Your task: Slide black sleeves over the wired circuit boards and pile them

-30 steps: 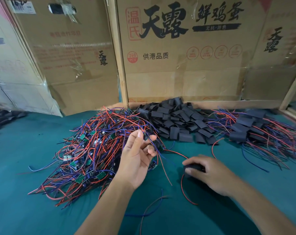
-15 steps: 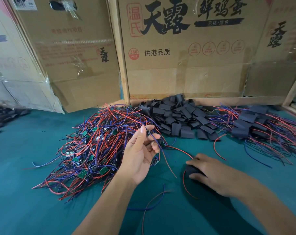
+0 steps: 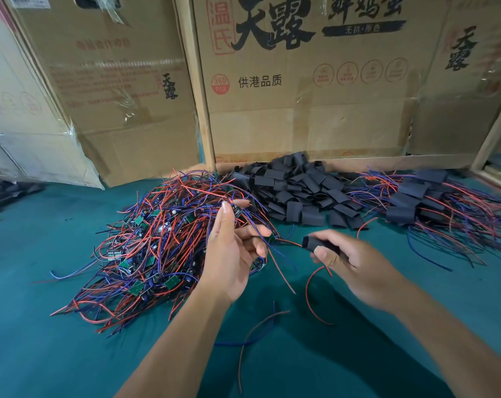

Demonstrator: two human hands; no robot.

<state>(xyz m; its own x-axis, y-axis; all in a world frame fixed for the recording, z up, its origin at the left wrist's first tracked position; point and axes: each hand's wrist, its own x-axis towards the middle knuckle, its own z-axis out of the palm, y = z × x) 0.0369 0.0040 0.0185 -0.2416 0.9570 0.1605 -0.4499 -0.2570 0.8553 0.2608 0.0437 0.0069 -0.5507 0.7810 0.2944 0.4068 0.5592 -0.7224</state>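
Right hand (image 3: pixel 355 259): grips a black sleeve (image 3: pixel 315 245) between thumb and curled fingers, its open end facing left; a red wire runs into that end and another red wire curls down from under the hand.
Left hand (image 3: pixel 232 251): raised palm-inward at the edge of the wire heap, its fingers curled round thin red and blue wires; a small circuit board (image 3: pixel 239 211) sits near the fingertips, how it is held I cannot tell.
Unsleeved boards (image 3: pixel 157 242): a big tangle of red and blue wires with green boards, on the tabletop (image 3: pixel 42 354) to the left.
Loose sleeves (image 3: pixel 298 193): a black heap at the back, against the cardboard boxes (image 3: pixel 301 116).
Finished pile (image 3: pixel 433 202): sleeved boards with trailing wires, at the right of the tabletop.
Stray wires (image 3: pixel 258 331): lying loose on the green surface between the forearms.
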